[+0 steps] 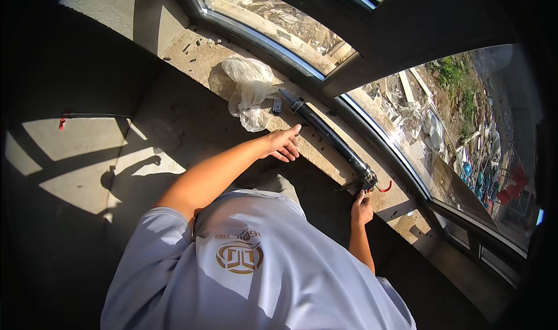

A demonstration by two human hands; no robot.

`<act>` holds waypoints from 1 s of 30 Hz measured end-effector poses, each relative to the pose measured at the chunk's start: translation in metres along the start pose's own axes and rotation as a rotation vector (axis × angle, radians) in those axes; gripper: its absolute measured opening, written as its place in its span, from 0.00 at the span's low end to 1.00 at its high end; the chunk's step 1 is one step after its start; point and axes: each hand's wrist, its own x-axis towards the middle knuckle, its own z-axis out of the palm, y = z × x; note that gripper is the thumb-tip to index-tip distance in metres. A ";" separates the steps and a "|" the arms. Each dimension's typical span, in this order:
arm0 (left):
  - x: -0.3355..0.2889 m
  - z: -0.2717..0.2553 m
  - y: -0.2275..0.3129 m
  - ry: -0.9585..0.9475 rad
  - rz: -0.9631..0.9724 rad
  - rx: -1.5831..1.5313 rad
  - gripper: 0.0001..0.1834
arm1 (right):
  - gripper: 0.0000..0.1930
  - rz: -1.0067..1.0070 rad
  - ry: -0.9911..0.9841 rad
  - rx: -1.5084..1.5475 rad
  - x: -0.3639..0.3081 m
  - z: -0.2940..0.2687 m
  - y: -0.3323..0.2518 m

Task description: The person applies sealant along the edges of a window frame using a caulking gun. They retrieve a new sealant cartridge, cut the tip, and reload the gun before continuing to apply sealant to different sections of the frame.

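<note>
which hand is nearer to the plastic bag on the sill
The left. The left hand is just below and to the right of the plastic bag in the picture; the right hand is farther off, at the rear end of the caulking gun.

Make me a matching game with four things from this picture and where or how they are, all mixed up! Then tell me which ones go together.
1. long black tubular caulking gun
2. crumpled see-through plastic bag
3. left hand
4. right hand

A. at the gun's back end, near the curved red hook
B. bunched up near the gun's pointed nozzle
C. open, holding nothing
D. slanting alongside the dark window frame

Pairs: 1-D, 2-B, 3-C, 4-A
</note>
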 end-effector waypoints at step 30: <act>-0.568 -0.262 -0.499 1.097 1.224 -1.394 0.61 | 0.42 -2.483 -1.483 1.037 -0.874 -0.033 -0.574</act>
